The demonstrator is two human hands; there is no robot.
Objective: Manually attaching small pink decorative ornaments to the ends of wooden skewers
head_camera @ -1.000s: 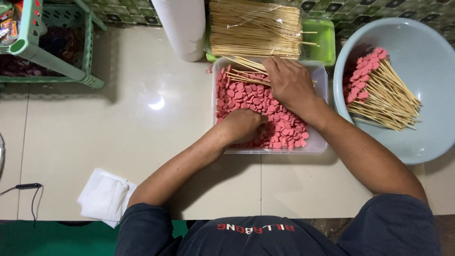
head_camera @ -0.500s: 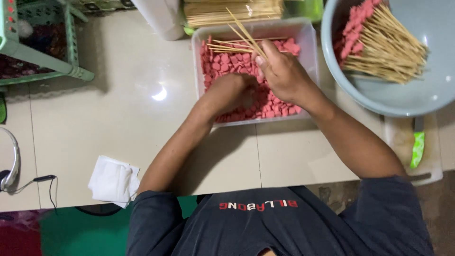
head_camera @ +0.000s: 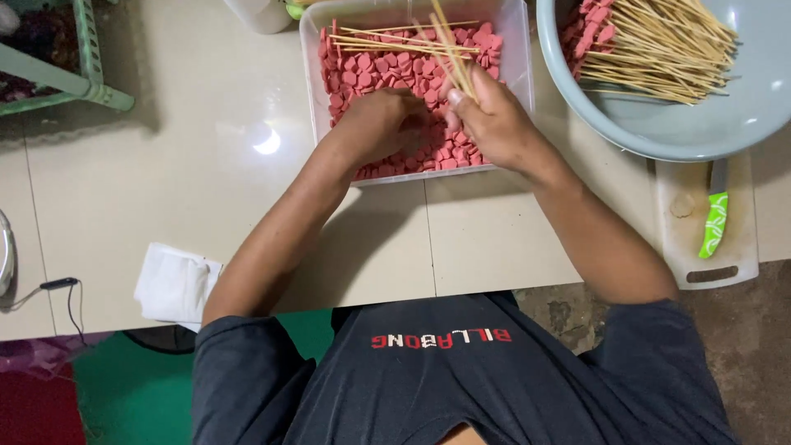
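Cream tabletop [head_camera: 165,189] bears clear tub [head_camera: 317,91], grey basin [head_camera: 700,132].

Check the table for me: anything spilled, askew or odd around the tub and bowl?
Nothing spilled. The pink slices sit inside the clear tub, and the finished skewers lie in the grey bowl. The one oddity is a green-handled knife on the cutting board, which overhangs the table edge.

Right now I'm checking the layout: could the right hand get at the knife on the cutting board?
Probably yes. The right hand holds skewers over the tub, and the knife lies uncovered on the cutting board beside that arm, nothing between.
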